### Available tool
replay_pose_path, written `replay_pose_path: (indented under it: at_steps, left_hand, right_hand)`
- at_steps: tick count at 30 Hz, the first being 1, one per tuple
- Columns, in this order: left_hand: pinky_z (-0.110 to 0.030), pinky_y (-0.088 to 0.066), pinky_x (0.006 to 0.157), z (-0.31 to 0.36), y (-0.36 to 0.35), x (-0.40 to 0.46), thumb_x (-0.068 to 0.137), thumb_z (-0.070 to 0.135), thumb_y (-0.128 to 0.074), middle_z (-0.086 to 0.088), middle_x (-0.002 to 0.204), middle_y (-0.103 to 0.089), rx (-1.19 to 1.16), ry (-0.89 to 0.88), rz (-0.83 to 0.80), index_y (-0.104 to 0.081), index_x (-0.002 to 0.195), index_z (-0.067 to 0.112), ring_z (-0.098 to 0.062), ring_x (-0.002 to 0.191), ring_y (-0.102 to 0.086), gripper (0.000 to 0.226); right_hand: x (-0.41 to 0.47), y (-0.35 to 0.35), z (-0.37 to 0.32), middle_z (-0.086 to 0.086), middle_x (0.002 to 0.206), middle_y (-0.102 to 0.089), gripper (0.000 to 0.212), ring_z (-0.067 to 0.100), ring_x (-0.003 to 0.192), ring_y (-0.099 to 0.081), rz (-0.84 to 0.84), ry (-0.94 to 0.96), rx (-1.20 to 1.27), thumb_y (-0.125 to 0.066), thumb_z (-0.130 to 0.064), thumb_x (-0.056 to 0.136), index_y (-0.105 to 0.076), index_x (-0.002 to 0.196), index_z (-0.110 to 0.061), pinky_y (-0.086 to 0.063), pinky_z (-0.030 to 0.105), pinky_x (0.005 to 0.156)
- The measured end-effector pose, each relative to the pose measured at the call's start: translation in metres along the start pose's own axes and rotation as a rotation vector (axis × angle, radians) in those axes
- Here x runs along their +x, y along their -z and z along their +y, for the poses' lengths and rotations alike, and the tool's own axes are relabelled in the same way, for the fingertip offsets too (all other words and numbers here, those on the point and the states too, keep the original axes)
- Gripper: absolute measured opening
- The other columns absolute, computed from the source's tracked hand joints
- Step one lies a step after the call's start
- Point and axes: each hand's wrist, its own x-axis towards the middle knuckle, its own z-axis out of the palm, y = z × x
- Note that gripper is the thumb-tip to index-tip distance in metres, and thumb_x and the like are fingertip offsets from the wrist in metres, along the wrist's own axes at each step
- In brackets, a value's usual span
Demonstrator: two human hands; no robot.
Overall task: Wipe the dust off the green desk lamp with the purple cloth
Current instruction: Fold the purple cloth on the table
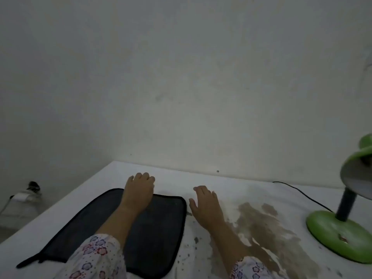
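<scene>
A mat (pixel 112 224) lies on the near left of the table (pixel 231 184), with the left hand (pixel 138 190) over its far edge. The right hand (pixel 205 206) sits just right of the mat. A lamp (pixel 342 230) stands at the right, its cord (pixel 302 193) running toward the far wall (pixel 181 77).

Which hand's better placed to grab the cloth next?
Left. The left hand already rests at the far edge of the dark cloth, while the right hand lies flat on the table beside it, nearer the green lamp.
</scene>
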Motion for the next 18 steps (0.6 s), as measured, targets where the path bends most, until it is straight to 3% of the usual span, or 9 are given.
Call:
replay_pose_path:
  at_steps: [2,8,12,18]
  left_hand:
    - [-0.030,-0.037,0.090,-0.021,-0.008,0.001,0.099,0.019,-0.036,-0.001,0.120,-0.055,0.065,0.086,-0.128,-0.053,0.120,0.017,-0.021,0.109,-0.050,0.027]
    - [-0.029,-0.036,0.086,-0.082,-0.043,-0.001,0.094,0.009,-0.037,0.000,0.122,-0.053,0.133,0.210,-0.258,-0.050,0.123,0.019,-0.019,0.110,-0.048,0.034]
    - [-0.031,-0.036,0.087,-0.113,-0.055,-0.004,0.095,0.012,-0.037,0.000,0.122,-0.054,0.156,0.254,-0.283,-0.052,0.123,0.020,-0.020,0.110,-0.048,0.033]
    - [-0.036,-0.032,0.090,-0.122,-0.061,-0.005,0.096,0.014,-0.045,-0.006,0.115,-0.057,0.014,0.329,-0.234,-0.062,0.119,0.018,-0.024,0.107,-0.049,0.029]
  right_hand:
    - [0.009,-0.011,-0.004,0.000,0.137,-0.043,0.042,0.015,0.124,-0.041,-0.012,0.006,0.026,-0.033,-0.031,0.098,-0.039,0.136,-0.014,-0.021,0.033,0.112]
    - [0.032,-0.042,-0.009,0.000,0.124,-0.049,0.033,0.017,0.114,-0.044,-0.016,0.002,-0.046,-0.035,-0.032,0.097,-0.052,0.121,-0.016,-0.023,0.032,0.107]
    - [0.033,-0.053,-0.011,-0.002,0.116,-0.052,0.030,0.016,0.111,-0.044,0.029,-0.073,-0.060,-0.038,-0.033,0.096,-0.058,0.114,-0.019,-0.024,0.033,0.105]
    - [0.031,-0.053,-0.016,-0.005,0.110,-0.054,0.022,0.014,0.111,-0.044,0.067,-0.059,-0.059,-0.041,-0.026,0.096,-0.060,0.105,-0.021,-0.015,0.035,0.108]
